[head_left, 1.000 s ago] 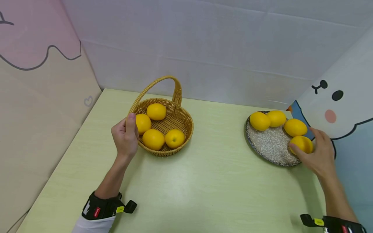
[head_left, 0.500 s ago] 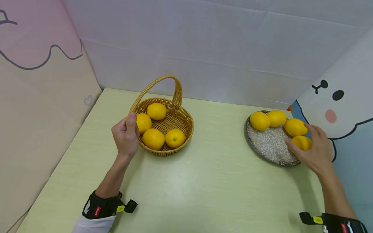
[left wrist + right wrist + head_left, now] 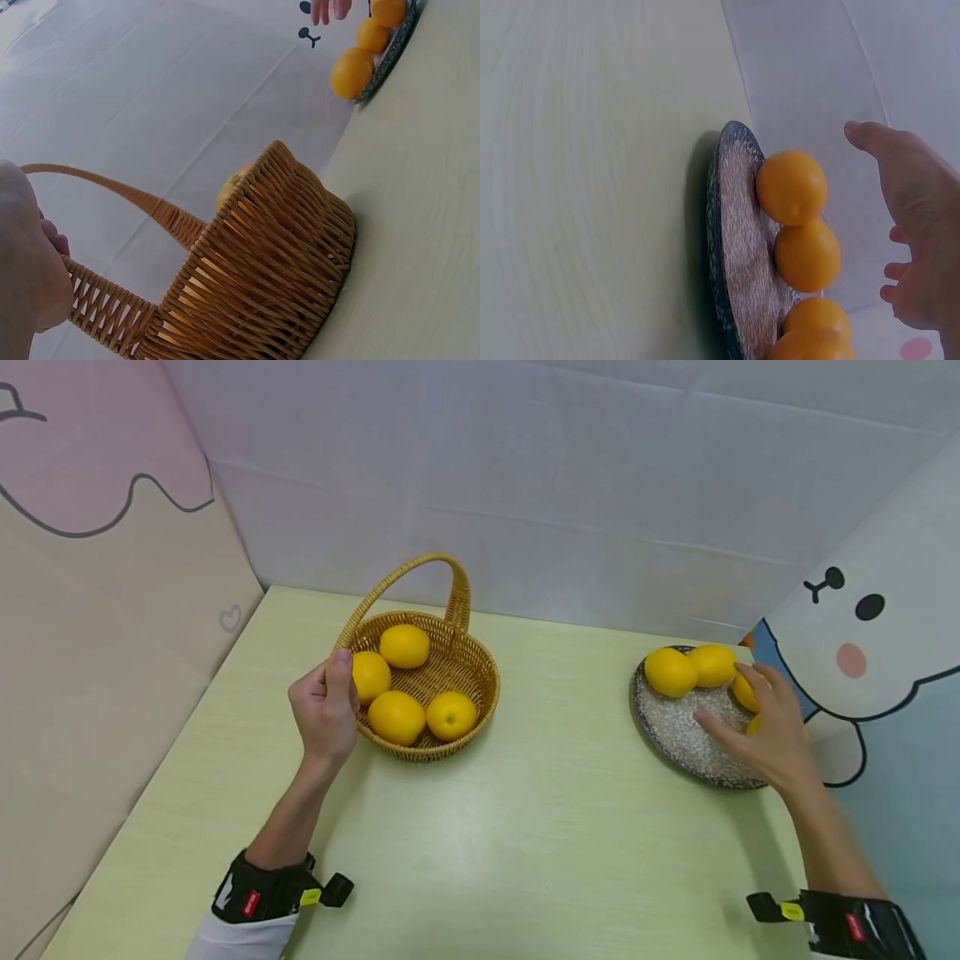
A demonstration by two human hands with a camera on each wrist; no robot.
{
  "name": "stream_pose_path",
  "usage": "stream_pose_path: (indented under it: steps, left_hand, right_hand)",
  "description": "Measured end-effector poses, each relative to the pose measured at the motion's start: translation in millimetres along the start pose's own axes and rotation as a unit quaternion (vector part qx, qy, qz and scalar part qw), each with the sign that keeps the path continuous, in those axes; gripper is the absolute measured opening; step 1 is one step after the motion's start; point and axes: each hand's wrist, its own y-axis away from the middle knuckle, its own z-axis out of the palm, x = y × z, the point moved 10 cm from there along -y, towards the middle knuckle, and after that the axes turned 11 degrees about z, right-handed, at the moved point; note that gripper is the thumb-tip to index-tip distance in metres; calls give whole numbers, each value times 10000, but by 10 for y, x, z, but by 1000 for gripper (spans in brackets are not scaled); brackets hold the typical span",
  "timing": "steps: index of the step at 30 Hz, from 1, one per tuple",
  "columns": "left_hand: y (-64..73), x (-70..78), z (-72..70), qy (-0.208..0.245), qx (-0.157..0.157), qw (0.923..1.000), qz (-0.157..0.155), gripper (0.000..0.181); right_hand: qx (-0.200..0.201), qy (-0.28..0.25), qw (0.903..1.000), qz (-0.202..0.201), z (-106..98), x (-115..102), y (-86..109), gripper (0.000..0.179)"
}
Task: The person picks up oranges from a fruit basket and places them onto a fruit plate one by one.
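The pale table [image 3: 525, 827] carried everything. On its far left part stood the woven basket [image 3: 435, 681], four yellow fruits [image 3: 396, 718] lying inside it. To the right, near the far edge, the speckled plate [image 3: 690, 731] held four more yellow fruits [image 3: 671, 672], the two on its right side partly hidden in the head view. The left hand [image 3: 326, 710] had its fingers curled firmly round the basket's handle [image 3: 455, 602], as it had a second earlier. The right hand [image 3: 776, 743] was what had changed: it had let go of the fruit at the plate's right side and shifted leftward over the plate, its thumb held well apart from loosely bent fingers, grasping nothing. The fruits had barely moved, so the release seemed complete, leaving that hand free and the plate's fruits settled.
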Motion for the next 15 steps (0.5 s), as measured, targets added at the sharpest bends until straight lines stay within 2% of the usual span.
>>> stream_pose_path:
  steps: [5, 15]
  left_hand:
    - [0, -2, 2, 27, -6, 10000, -1, 60]
    - [3, -13, -2, 20, 1, 10000, 6, 59]
  right_hand:
    - [-49, -199, 9990, -409, 143, -267, -78, 91]
    - [-381, -149, 9956, -843, 467, -753, -236, 87]
